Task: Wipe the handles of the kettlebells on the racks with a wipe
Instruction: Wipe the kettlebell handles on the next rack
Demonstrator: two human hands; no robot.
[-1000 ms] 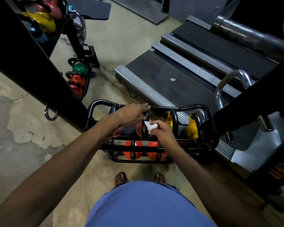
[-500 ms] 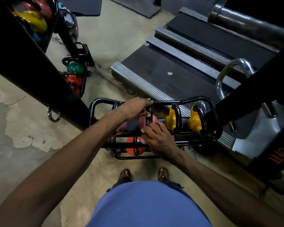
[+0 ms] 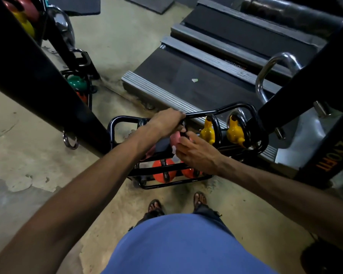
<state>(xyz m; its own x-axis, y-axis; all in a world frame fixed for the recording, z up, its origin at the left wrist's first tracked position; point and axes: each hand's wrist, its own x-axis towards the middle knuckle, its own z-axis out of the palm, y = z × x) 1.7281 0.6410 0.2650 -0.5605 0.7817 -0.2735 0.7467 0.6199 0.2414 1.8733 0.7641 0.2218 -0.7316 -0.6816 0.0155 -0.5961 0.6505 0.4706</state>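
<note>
A low black wire rack point(image 3: 125, 123) stands on the floor in front of my feet. It holds a pink kettlebell point(image 3: 175, 138), two yellow kettlebells point(image 3: 207, 133) on the right and two orange kettlebells point(image 3: 161, 172) on the lower tier. My left hand point(image 3: 166, 123) grips the black handle of the pink kettlebell from above. My right hand point(image 3: 196, 151) is curled against the same kettlebell, lower down, with a bit of white wipe point(image 3: 174, 150) showing at its fingertips. Most of the wipe is hidden under that hand.
A thick black slanted post point(image 3: 38, 80) crosses the left, with a steel ring point(image 3: 69, 140) hanging from it. A second rack with a green kettlebell point(image 3: 75, 83) stands behind it. A treadmill deck point(image 3: 186, 84) lies beyond the rack. A black machine frame point(image 3: 325, 135) rises at right.
My right hand slid down from the handle's top to the side of the pink kettlebell, and the wipe is now mostly covered. My left hand kept its grip. The view drifted.
</note>
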